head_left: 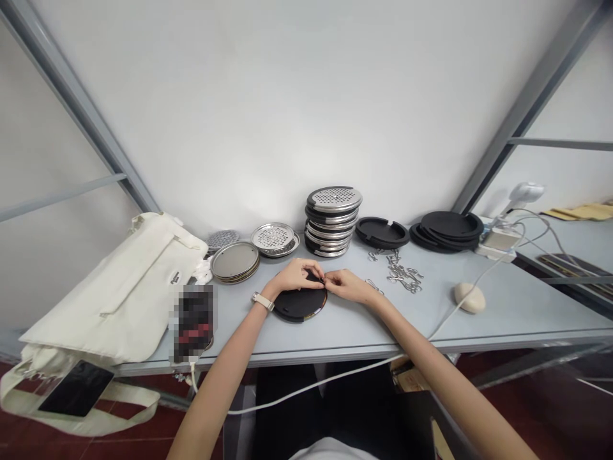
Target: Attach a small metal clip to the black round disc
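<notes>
A black round disc lies on the table near its front edge, with a shiny strip showing along its lower right rim. My left hand, a watch at its wrist, rests over the disc's far side, thumb and fingers closed on the rim. From the right, my right hand pinches at the same spot on the rim, its fingertips meeting the left ones. Whatever small piece sits between the right fingertips is hidden. Just right of that hand lie loose metal S-shaped hooks.
Behind stand a tall stack of perforated metal discs in black rings, flat metal plates, perforated plates and black rings. A white bag and pixelated phone lie left; a mouse and white cable, right.
</notes>
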`<state>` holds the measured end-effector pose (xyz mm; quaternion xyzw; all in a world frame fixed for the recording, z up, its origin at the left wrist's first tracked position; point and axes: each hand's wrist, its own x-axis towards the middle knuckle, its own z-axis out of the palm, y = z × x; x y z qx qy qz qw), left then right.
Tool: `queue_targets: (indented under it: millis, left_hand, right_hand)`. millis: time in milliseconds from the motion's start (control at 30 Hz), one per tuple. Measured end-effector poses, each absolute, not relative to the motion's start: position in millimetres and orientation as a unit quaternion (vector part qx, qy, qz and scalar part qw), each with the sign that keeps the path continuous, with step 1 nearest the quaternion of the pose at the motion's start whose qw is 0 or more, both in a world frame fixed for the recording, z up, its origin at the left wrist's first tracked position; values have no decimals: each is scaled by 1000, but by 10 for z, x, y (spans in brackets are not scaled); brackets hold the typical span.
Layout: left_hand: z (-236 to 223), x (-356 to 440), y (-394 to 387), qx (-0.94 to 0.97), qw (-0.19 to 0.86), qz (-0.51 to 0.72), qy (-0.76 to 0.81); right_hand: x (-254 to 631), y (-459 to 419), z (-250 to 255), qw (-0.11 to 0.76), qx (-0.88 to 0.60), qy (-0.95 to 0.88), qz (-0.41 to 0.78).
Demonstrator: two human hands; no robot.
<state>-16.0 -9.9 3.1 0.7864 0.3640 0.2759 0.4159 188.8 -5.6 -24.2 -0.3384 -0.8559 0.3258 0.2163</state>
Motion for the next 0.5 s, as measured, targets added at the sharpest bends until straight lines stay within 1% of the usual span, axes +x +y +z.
queue_targets:
  millis: [500]
  left_hand:
    - [38, -163, -95, 802, 400, 267, 355]
  right_hand:
    - [1891, -73, -213, 223, -342, -851, 331]
